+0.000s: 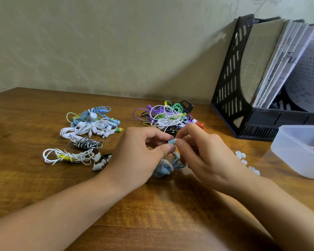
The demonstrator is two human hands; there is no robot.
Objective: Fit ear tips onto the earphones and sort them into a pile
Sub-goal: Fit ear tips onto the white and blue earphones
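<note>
Both forearms bare, no sleeves; left hand (134,156) and right hand (207,156) ungloved

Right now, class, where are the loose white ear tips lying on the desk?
In the head view, the loose ear tips lie on the wooden desk at the right, between the right hand and the clear plastic container.

Home desk: wallpapered wall (98,42), file rack (230,84).
</note>
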